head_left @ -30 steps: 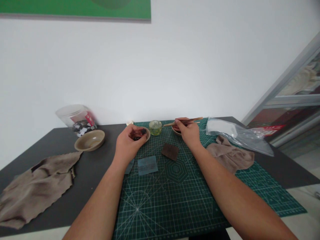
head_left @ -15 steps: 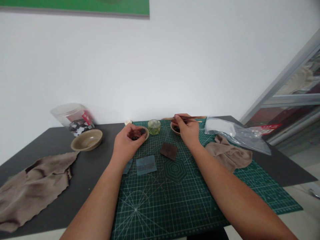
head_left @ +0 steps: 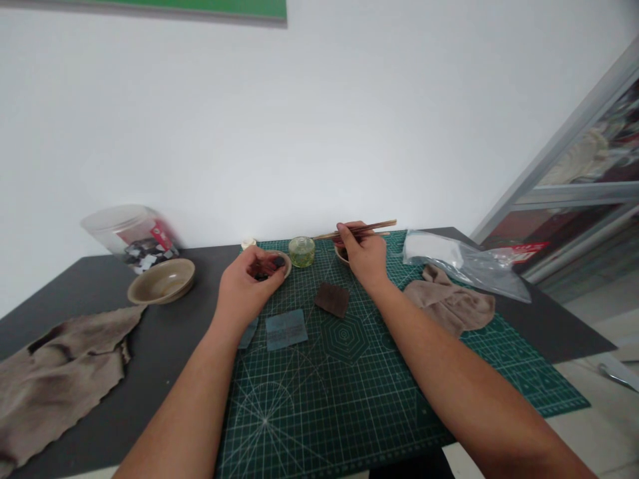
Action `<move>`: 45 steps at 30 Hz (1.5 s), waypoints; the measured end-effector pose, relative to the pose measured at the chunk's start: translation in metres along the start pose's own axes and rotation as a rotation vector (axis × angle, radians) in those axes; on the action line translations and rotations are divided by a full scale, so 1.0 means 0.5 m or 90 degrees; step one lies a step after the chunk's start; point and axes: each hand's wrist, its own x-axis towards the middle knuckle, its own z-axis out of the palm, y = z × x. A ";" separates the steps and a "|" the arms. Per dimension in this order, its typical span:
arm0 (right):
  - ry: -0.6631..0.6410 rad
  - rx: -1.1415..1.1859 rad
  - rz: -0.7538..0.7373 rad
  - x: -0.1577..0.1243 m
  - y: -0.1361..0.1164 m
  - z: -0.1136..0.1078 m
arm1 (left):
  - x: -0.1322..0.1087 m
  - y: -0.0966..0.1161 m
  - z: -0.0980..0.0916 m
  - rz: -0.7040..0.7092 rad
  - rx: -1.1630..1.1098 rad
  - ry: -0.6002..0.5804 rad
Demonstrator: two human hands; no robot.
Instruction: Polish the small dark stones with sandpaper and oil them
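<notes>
One green gridded cutting mat [head_left: 299, 412] covers part of a dark tabletop [head_left: 164, 372] by a white wall [head_left: 324, 120]. R hand [head_left: 365, 256] pinches thin wooden sticks [head_left: 387, 224] at a small bowl [head_left: 340, 257], long axis approx. crosswise, L ends twd glass jar [head_left: 302, 253] (R ends slightly higher). L hand [head_left: 244, 283] pinches dark lump [head_left: 279, 261] w/ thumb & finger.

From my head, the camera looks forward and down, my hands [head_left: 243, 283] near mid-frame, the wall [head_left: 319, 126] above them.
</notes>
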 end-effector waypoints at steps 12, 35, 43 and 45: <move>-0.062 0.055 0.019 -0.002 0.000 0.007 | -0.002 0.008 0.001 0.004 0.009 -0.004; -0.083 0.033 -0.031 0.007 -0.005 0.051 | 0.002 0.017 -0.001 -0.003 0.021 0.015; -0.132 -0.164 -0.084 0.064 -0.042 0.085 | 0.001 0.012 -0.003 0.000 0.028 0.020; -0.170 -0.220 -0.105 0.085 -0.053 0.102 | 0.000 0.010 -0.004 0.011 0.036 0.020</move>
